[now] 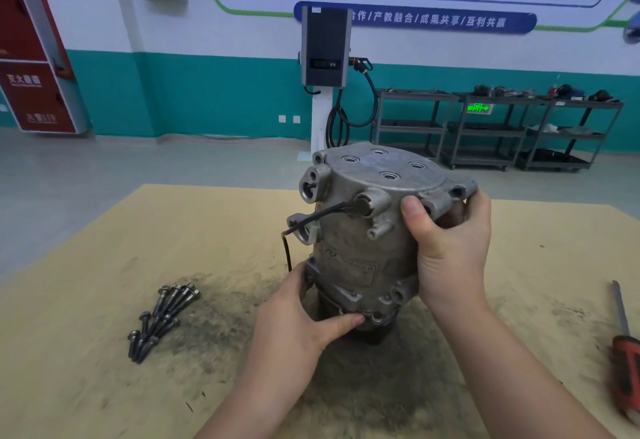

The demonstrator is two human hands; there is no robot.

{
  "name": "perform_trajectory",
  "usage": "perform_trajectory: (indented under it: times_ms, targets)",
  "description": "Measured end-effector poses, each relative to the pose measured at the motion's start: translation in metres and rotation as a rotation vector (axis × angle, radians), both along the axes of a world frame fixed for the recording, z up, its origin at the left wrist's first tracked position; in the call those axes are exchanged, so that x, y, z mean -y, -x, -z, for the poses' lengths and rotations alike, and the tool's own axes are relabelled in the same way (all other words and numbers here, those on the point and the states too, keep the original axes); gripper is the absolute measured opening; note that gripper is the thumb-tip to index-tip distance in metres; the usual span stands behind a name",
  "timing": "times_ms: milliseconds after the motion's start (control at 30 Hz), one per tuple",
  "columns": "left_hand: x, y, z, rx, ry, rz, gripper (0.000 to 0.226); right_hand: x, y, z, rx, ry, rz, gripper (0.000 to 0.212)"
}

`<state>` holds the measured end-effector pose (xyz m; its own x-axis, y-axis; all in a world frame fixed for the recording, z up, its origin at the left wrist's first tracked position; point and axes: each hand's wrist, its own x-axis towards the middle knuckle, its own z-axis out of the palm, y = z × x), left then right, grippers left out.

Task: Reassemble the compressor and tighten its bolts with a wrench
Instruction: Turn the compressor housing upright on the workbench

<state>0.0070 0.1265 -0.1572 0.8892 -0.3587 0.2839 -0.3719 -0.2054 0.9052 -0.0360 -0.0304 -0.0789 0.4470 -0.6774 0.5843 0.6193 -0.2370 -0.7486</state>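
Dull grey cast aluminium, oily and scuffed: the compressor (pixel 363 230) stands upright near the middle of the counter (pixel 86 300), its black pulley end down, tilted slightly toward the left. Rear cover (pixel 384 168) sits on top, four bolt holes in it open and empty; a black wire (pixel 311 220) runs from a port on the side down past a mounting ear. Right hand (pixel 450 248) grips the upper rim, thumb curled over the edge by a mounting lug, fingers wrapped behind out of sight. Left hand (pixel 304 314) holds the lower flange, thumb pressed along its underside, the other fingers hidden round the far side. Step in hand, as I judge it: seating the cover and lining its holes up with the body. Best done by twisting the top gently against the steadied base until the seam closes evenly all round, keeping the wire out of the joint, before any bolt goes in. Long bolts (pixel 159 320) lie bunched on the counter well to the left. A red-handled screwdriver (pixel 623 345) lies at the right edge. No wrench visible. Dark grease smears the counter round the base.
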Motion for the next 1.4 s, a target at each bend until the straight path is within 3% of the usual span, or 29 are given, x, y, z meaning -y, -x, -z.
perform_trajectory:
  times_ms: [567,933,1067,1233,1400]
  targets:
    - [0.002,0.004,0.000,0.041,-0.025,-0.059,0.080,-0.001,-0.002,0.002,0.002,-0.013,0.015,0.065]
    - [0.001,0.005,-0.008,0.073,-0.105,-0.063,0.082,0.003,-0.004,0.005,-0.083,0.083,0.028,0.067]
    - [-0.012,-0.003,-0.018,0.073,-0.213,0.009,0.066,0.013,-0.004,0.005,-0.098,0.085,-0.071,0.067]
    - [-0.017,-0.011,-0.019,0.221,-0.384,0.046,0.029,0.032,-0.008,0.007,-0.136,0.076,-0.273,0.076]
    - [-0.018,-0.017,-0.013,0.231,-0.278,0.082,0.035,0.034,-0.010,0.009,-0.140,0.075,-0.292,0.075]
